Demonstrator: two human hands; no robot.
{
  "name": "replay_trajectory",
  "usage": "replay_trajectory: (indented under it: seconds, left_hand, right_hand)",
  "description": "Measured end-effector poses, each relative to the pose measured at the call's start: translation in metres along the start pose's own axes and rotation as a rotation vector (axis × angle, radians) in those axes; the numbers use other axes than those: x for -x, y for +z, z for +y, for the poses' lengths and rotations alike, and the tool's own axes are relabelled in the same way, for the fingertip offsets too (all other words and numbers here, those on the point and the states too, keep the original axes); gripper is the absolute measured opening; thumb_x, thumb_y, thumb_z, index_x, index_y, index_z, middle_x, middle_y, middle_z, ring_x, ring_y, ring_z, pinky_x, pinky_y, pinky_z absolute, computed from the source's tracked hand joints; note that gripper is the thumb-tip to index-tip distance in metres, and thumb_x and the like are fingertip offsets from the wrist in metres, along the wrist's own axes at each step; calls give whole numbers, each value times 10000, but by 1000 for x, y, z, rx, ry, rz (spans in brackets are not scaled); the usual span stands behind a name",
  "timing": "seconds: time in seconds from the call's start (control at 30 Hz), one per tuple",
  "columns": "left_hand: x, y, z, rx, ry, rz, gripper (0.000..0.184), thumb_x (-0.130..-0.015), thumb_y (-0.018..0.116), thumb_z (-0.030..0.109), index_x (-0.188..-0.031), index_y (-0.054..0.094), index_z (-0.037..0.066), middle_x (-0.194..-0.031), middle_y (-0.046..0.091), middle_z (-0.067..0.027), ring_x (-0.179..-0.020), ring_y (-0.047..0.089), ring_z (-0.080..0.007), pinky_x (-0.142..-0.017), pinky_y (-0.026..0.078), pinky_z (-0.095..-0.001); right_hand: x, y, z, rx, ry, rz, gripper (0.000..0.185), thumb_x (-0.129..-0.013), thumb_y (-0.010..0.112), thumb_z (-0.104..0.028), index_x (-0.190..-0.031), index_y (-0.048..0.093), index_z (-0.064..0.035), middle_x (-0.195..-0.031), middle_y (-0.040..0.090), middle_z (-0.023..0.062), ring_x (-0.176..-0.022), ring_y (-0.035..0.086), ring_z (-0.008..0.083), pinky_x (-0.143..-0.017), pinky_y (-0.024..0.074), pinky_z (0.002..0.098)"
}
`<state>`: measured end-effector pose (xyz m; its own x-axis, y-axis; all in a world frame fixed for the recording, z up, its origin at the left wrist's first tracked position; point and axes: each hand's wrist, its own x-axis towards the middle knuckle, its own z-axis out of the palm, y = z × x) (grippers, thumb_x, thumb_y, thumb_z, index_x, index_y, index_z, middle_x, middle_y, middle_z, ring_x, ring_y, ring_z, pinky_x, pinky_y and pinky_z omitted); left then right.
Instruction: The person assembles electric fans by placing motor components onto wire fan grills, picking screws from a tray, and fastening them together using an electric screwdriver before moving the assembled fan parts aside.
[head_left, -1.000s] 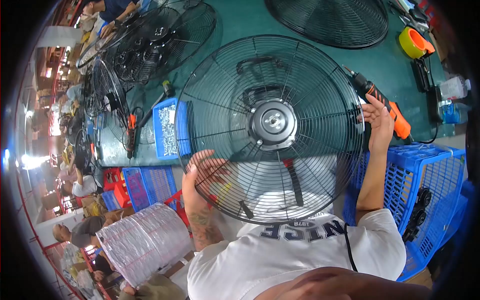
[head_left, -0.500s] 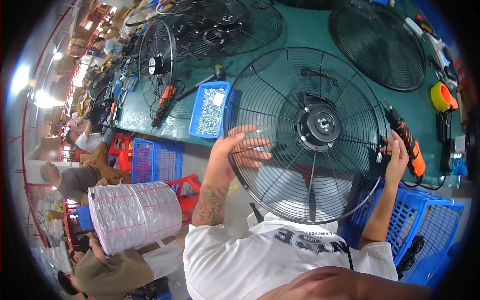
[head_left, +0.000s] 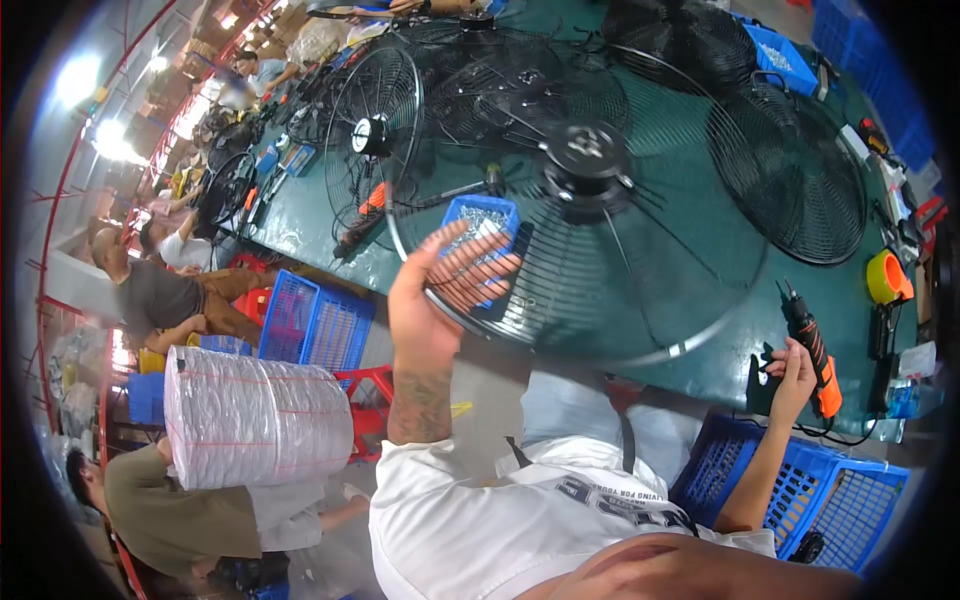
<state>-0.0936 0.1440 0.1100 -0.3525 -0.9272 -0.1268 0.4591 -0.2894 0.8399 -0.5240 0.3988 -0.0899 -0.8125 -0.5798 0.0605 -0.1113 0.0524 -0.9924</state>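
Left hand (head_left: 440,285) apparently touches fan (head_left: 586,163).

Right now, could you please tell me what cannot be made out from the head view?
In the head view:
Round black metal fan guard with its hub: blurred, so whether the left hand touches its rim is unclear.
Blue plastic tray: partly hidden by that hand; its metal pieces are too small to count.
Black part in the blue lattice crate: mostly hidden by crate walls.

The fan guard (head_left: 565,275) looks glossy metal, the tray (head_left: 514,220) plastic.
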Motion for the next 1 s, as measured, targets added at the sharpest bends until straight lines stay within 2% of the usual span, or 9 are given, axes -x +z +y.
replay_trajectory:
  seconds: [0.2,0.3,0.43,0.47,0.53,0.57,0.63,0.73,1.0]
  left_hand:
    - [-34,-18,49,83,178,78,483,-1018,462,307,-1239,590,-103,-1363,560,-378,-1212,611,-513,-993,551,-548]
    - [-63,-28,84,100,269,94,449,-1018,476,293,-1224,528,-102,-1308,586,-384,-1182,622,-519,-984,555,-543]
    - [-110,-34,143,254,377,225,479,-1026,473,293,-1177,506,-160,-1262,568,-432,-1203,591,-540,-1011,540,-571]
    - [-123,-36,157,254,373,228,479,-1026,473,293,-1177,506,-160,-1262,568,-432,-1203,591,-540,-1011,540,-571]
    - [-153,-44,186,183,505,215,465,-1031,474,279,-1183,495,-160,-1238,563,-432,-1195,587,-533,-1037,520,-606]
    - [-174,-55,202,184,504,213,465,-1031,474,279,-1183,495,-160,-1238,563,-432,-1195,587,-533,-1037,520,-606]
    - [-224,-82,233,171,599,209,453,-1033,470,266,-1194,483,-157,-1244,568,-394,-1191,583,-521,-1046,497,-646]
    - [-304,-110,270,155,662,293,421,-1021,457,247,-1258,499,-99,-1273,583,-332,-1173,603,-506,-1026,494,-667]
    - [-482,-219,308,101,695,331,343,-994,403,189,-1209,585,-7,-1194,658,-268,-1064,659,-510,-961,505,-690]
  right_hand:
    - [0,1,0,50,14,19,290,-1064,571,-236,-1130,685,22,-825,651,26,-637,573,57,-606,447,203]
    - [4,2,3,114,-41,27,264,-1061,577,-219,-1113,684,17,-822,638,16,-661,565,54,-621,441,204]
    - [24,25,-16,476,-129,26,210,-1003,638,-162,-1099,677,21,-865,660,32,-786,625,128,-729,501,274]
    - [35,39,-29,512,-176,4,226,-933,691,-121,-1110,679,18,-969,688,84,-894,652,202,-825,516,325]
    - [52,56,-39,556,-379,-227,469,-771,793,-171,-1192,666,-7,-1221,641,181,-1142,598,363,-1032,456,437]
    - [61,61,-39,699,-434,-371,685,-700,840,-258,-1304,611,-30,-1393,556,204,-1314,498,401,-1134,359,526]
    - [67,88,-84,974,-480,-619,839,-650,856,-254,-1397,544,-38,-1538,435,232,-1436,388,426,-1184,267,596]
    - [67,96,-56,1169,-502,-622,1018,-583,907,-382,-1441,481,-39,-1576,353,266,-1490,298,428,-1196,193,639]
    - [68,91,-41,1204,-543,-615,968,-604,892,-413,-1417,507,-56,-1532,399,299,-1436,367,476,-1148,232,697]
